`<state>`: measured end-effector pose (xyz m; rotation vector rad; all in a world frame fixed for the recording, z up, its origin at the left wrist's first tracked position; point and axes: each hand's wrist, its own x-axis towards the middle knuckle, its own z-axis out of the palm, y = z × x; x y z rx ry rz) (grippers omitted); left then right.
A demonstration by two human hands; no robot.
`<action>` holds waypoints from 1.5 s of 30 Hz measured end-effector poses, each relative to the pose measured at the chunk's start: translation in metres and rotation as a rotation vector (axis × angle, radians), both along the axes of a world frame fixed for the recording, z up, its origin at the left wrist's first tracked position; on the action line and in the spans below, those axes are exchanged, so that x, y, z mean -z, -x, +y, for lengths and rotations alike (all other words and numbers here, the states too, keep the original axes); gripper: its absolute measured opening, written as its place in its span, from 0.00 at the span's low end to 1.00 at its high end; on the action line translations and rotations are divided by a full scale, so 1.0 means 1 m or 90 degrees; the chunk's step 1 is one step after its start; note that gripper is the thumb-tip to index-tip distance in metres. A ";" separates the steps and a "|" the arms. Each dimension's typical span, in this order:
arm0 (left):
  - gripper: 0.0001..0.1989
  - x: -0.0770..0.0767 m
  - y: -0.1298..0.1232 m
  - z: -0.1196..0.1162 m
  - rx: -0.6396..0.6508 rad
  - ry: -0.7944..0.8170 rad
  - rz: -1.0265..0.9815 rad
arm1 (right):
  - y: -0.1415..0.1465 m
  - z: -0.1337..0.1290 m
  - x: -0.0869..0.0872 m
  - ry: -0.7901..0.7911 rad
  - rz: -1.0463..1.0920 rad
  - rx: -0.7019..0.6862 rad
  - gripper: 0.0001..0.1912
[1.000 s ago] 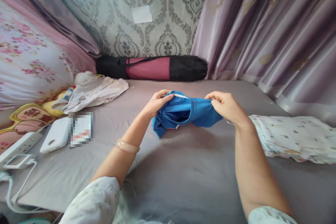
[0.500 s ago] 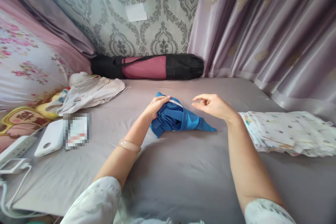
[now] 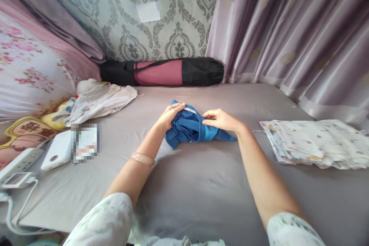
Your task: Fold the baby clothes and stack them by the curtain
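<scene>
1. A grey sheet spreads around your work, lightly creased, lit softly from above.
2. At 12 o'clock you face a damask-patterned wall; mauve curtains with gold motifs hang from 1 to 2 o'clock.
3. Floral fabric, pink on white, slopes down at 10 o'clock.
4. A black-and-pink roll bag lies along the wall's foot, towards 11 o'clock.
5. The folded white cloth, small-printed, lies at 4 o'clock.
6. The blue garment is bunched at the centre, between your hands, its opening towards you; a white strip shows inside its band.
7. At 9 o'clock, a yellow-edged cushion carries Chinese characters too small to read surely.
8. Your left hand has its grip closed on the garment's left edge. Your right hand touches the band, fingers nearly meeting thumb; you cannot tell whether cloth is pinched there.
9. At 8 o'clock sit a white power strip and a blurred packet, its reddish lettering unreadable.
</scene>
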<state>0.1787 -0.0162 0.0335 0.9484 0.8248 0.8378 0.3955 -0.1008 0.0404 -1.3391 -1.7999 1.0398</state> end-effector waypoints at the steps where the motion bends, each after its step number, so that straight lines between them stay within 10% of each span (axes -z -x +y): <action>1: 0.18 0.001 0.000 0.001 -0.001 0.002 -0.001 | -0.001 0.000 -0.001 -0.016 -0.014 0.011 0.13; 14: 0.20 0.018 0.001 0.013 -0.025 0.007 0.024 | 0.003 -0.003 -0.005 -0.024 -0.049 -0.001 0.15; 28: 0.22 0.019 0.009 0.008 0.027 0.046 0.070 | -0.006 0.006 0.005 -0.160 -0.183 0.189 0.10; 37: 0.25 0.012 0.050 -0.007 0.074 -0.248 0.296 | -0.011 0.012 0.006 -0.269 -0.104 0.240 0.13; 45: 0.18 0.023 0.056 -0.009 0.075 -0.253 0.275 | -0.007 0.012 0.003 -0.278 -0.076 0.249 0.19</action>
